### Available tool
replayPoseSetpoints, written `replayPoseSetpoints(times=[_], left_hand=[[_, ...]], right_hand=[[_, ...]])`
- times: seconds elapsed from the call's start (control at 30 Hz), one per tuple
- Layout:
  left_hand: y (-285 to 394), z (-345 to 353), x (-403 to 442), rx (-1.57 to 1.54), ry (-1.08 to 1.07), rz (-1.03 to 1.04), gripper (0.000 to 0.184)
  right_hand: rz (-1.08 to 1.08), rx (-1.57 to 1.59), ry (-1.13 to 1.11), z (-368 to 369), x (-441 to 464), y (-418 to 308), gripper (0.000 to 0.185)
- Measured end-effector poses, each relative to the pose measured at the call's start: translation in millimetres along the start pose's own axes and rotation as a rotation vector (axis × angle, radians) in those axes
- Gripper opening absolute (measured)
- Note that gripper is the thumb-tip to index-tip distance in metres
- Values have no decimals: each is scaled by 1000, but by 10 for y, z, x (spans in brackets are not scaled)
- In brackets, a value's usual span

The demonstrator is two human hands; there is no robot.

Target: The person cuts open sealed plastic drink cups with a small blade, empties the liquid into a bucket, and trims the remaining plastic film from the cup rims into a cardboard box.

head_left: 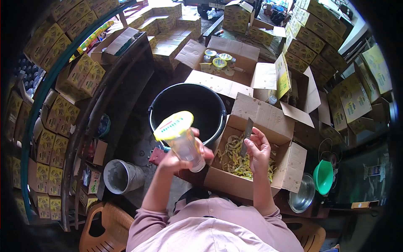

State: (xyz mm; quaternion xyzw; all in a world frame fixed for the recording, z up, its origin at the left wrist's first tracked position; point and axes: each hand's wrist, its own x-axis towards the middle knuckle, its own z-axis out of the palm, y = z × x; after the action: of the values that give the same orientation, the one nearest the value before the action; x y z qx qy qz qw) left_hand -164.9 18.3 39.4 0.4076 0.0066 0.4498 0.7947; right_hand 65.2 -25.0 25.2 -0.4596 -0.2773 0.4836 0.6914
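Two bare hands are raised in front of a mauve shirt (210,206). The left hand (172,163) has its grip wrapped around a clear plastic cup (184,147), tilted, its yellow printed lid (174,125) uppermost. The right hand (260,152) has its grip pinched on a narrow flat blade (246,137), pointing upward above an open cardboard box (226,181) of yellow strips (233,155). Right of that box sit a shiny bowl (301,198) and a green bowl (323,176); a grey bucket (130,176) stands to the left. Beyond the cup is a large black bucket (184,98); farther back, another open carton (235,47) holds yellow-lidded cups (219,63), with stacked cartons (172,48) behind.
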Motion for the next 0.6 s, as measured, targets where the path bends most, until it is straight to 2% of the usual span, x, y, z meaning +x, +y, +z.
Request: replayPoseSetpoints(times=[0.03,0.1,0.17,0.2,0.23,0.3,0.37,0.43,0.5,0.6], left_hand=[[113,-56,102,111,-7,-20,74],[243,-246,277,334,32,72,63],[373,-414,391,857,210,137,45],[397,-413,443,1054,345,137,30],[410,-545,448,1274,323,34,41],[284,-822,500,1204,321,-44,43],[102,-962,535,908,433,-78,46],[-49,-1053,534,936,466,58,45],[-73,-1138,518,1069,440,82,43],[-26,-1078,541,1159,446,120,41]], right_hand=[[-18,-38,-4,51,25,-43,40],[-53,-116,-15,135,76,-106,39],[-117,-207,-73,172,153,-124,37],[-144,-261,-97,212,196,-149,37],[-169,-315,-121,254,242,-165,36],[-258,-368,-167,405,332,-167,32],[-323,-451,-240,563,405,-207,29],[-501,-650,-320,714,487,-250,28],[-608,-803,-423,835,546,-271,29],[-571,-829,-478,1020,645,-217,30]])
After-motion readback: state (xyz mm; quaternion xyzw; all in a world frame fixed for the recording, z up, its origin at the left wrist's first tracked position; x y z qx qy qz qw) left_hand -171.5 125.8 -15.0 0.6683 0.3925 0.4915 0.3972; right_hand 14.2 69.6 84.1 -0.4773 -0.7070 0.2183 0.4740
